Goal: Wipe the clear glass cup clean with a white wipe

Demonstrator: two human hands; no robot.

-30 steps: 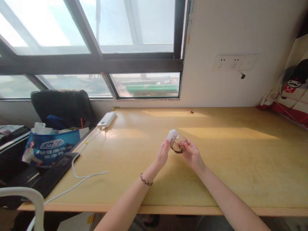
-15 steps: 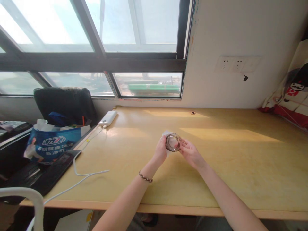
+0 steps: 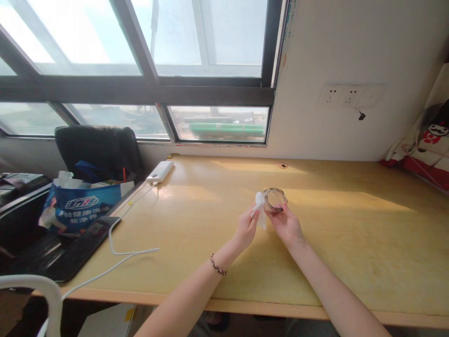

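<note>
My right hand (image 3: 286,224) grips a round, see-through glass ashtray or bowl (image 3: 274,200) by its lower right side. The glass is tilted so that its round opening faces me, above the middle of the wooden table. Pinched in my left hand (image 3: 247,225) is a white tissue (image 3: 259,202), bunched at the top with a loose end hanging down. The tissue is close beside the left rim of the glass; whether they touch I cannot tell. A braided bracelet (image 3: 218,265) circles my left wrist.
The wooden table (image 3: 351,252) stretches to the wall. A white power bank (image 3: 160,172) with a white cable (image 3: 131,254) lies at its left edge. Left of the table are a blue bag (image 3: 80,203) and a black chair (image 3: 100,147). A patterned cloth item (image 3: 424,154) sits at the far right.
The glass has moved right and slightly up, into my right hand alone. My left hand has come off it, with the tissue now at its left side. The view has shifted slightly.
</note>
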